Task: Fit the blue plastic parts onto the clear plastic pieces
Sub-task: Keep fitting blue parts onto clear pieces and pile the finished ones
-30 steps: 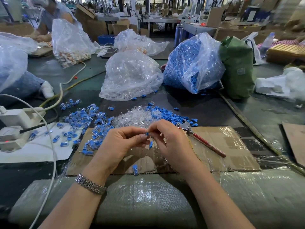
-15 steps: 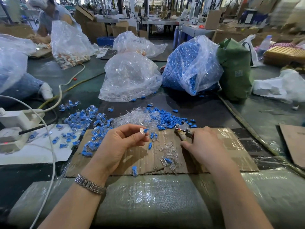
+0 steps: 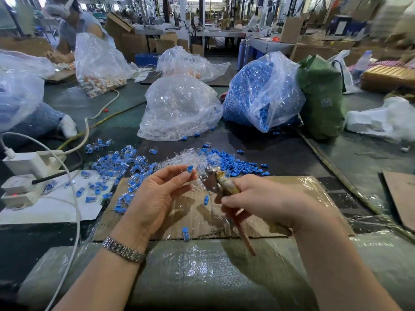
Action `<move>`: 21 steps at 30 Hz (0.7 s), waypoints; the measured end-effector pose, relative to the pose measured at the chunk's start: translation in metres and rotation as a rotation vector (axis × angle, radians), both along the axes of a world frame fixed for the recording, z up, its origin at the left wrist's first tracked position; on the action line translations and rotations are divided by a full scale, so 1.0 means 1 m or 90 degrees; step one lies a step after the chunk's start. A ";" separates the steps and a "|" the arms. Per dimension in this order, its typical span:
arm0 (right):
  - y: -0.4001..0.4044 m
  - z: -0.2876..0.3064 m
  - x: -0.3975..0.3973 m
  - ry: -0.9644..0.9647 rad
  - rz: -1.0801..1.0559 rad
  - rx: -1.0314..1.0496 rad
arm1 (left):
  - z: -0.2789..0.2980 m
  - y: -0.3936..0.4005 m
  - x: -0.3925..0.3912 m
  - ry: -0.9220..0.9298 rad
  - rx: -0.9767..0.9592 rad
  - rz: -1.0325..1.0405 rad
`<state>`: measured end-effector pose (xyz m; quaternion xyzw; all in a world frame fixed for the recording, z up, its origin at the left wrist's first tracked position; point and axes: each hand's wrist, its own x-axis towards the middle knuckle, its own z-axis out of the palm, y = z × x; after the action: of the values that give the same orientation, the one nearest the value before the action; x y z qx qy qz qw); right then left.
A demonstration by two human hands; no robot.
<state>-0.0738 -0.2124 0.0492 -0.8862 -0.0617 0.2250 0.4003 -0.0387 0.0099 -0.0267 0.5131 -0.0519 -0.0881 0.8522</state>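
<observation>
Your left hand point(image 3: 157, 196) pinches one blue plastic part point(image 3: 190, 169) between thumb and fingertip, seemingly seated on a clear piece, though I cannot tell. Your right hand point(image 3: 258, 198) wraps the pliers point(image 3: 215, 179), whose head is just beside it. Beyond, toward the cardboard sheet's point(image 3: 292, 191) far left corner, fitted pieces point(image 3: 121, 164) lie heaped. Unfitted clear pieces point(image 3: 179, 159), loose blue parts point(image 3: 235, 164) and two full bags remain, so most work is probably left.

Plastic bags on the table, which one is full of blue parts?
The bag of blue parts right of centre, beside the green bag. The bag of clear pieces left of it looks colourless.
</observation>
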 end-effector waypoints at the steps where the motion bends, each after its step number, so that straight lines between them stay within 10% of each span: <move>1: 0.006 0.001 -0.002 0.009 0.010 0.017 | 0.000 0.000 0.000 -0.005 0.004 0.003; 21: 0.032 -0.012 -0.001 -0.026 0.002 0.004 | 0.001 -0.002 -0.006 -0.049 0.174 0.041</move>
<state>-0.0750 -0.1804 0.0371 -0.8893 -0.0722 0.2070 0.4013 -0.0443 0.0079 -0.0257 0.6286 -0.0552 -0.0472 0.7744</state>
